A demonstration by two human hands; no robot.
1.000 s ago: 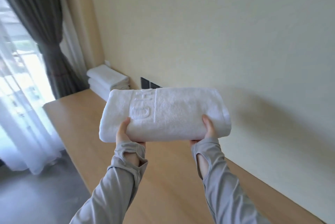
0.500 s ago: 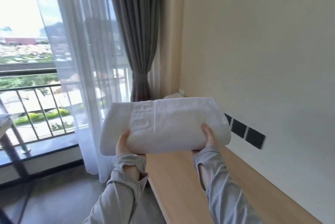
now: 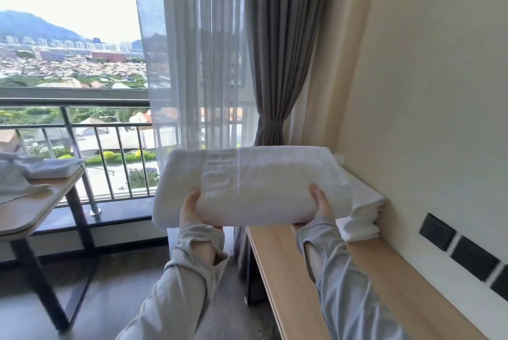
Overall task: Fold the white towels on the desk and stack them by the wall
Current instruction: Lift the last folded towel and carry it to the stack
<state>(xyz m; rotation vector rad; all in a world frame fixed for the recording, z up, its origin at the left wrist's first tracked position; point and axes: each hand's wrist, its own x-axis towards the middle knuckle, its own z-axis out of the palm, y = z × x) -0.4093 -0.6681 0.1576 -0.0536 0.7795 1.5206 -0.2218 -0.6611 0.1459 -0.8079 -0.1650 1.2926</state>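
Note:
A folded white towel (image 3: 255, 185) with embossed letters is held up in the air in front of me. My left hand (image 3: 191, 209) grips its lower left edge, thumb on top. My right hand (image 3: 320, 203) grips its lower right edge the same way. Behind the towel, a stack of folded white towels (image 3: 362, 210) lies on the wooden desk (image 3: 330, 279) against the cream wall, partly hidden by the held towel. The held towel hovers just left of that stack, over the desk's far end.
Black wall sockets (image 3: 461, 251) sit on the wall above the desk at right. A grey curtain (image 3: 277, 64) and sheer curtain hang past the desk's end. A side table (image 3: 33, 210) at left carries more white cloth (image 3: 33, 171). A balcony railing runs behind it.
My view has swung left toward the window and the desk's far end. The towel stays held in both hands and is now close to the stack by the wall.

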